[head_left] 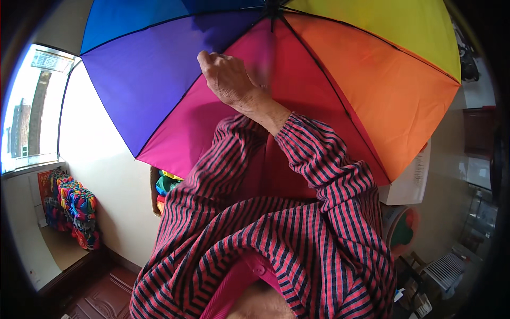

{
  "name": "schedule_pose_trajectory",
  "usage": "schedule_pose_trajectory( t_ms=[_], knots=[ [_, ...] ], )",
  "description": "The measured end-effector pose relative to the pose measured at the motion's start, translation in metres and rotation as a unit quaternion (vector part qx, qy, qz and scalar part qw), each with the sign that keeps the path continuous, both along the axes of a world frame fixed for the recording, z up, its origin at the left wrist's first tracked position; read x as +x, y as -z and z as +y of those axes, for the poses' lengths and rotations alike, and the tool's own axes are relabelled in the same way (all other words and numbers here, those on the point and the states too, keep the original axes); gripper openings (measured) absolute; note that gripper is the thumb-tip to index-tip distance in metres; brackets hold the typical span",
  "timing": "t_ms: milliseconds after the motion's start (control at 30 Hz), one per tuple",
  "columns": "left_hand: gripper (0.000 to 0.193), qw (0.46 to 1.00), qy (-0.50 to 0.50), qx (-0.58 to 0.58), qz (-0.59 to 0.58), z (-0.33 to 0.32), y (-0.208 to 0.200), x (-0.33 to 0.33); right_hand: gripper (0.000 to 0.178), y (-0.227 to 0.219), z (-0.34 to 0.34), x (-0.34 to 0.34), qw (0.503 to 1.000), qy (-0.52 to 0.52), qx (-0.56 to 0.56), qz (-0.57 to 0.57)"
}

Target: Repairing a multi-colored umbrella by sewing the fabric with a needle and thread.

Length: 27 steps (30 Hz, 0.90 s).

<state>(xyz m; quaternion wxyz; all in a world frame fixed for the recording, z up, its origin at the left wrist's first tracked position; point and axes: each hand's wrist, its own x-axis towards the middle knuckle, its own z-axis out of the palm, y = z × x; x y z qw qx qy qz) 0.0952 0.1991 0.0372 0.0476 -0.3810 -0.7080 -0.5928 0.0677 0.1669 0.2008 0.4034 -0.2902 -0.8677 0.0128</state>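
An opened umbrella [350, 80] with panels of blue, purple, pink, red, orange and yellow spreads in front of me, its inner side and thin black ribs facing me. The dark hub [273, 7] is at the top edge of the view. My right hand [226, 77] crosses to the left in front of the purple and pink panels, its fingers curled closed; whatever they may hold is hidden. The left arm's striped sleeve [234, 135] passes behind my right wrist. That wrist covers most of my left hand, and the little beside it is smeared by motion.
Behind the umbrella's lower left edge stands a box [156, 192] with colourful cloth. Bundles of multicoloured items [77, 204] hang at the left below a bright window [32, 111]. To the right are a white box [406, 183] and a round tub [392, 226] with something green.
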Motion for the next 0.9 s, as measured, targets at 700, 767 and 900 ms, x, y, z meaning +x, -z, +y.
schedule_pose_trajectory(
  t_ms=[700, 767, 900],
  knots=[
    [0.025, 0.93, 0.221, -0.151, -0.254, -0.012, -0.061, -0.02, 0.014, 0.007, -0.015, -0.018, 0.99, -0.022, -0.11, -0.09],
    [0.023, 0.909, 0.243, -0.113, -0.319, -0.01, -0.046, -0.026, 0.014, 0.001, -0.022, -0.024, 0.992, -0.042, -0.109, -0.055],
    [0.022, 0.936, 0.249, -0.082, -0.235, -0.015, -0.045, -0.022, 0.013, -0.033, -0.06, -0.034, 0.982, -0.124, -0.145, -0.018]
  ],
)
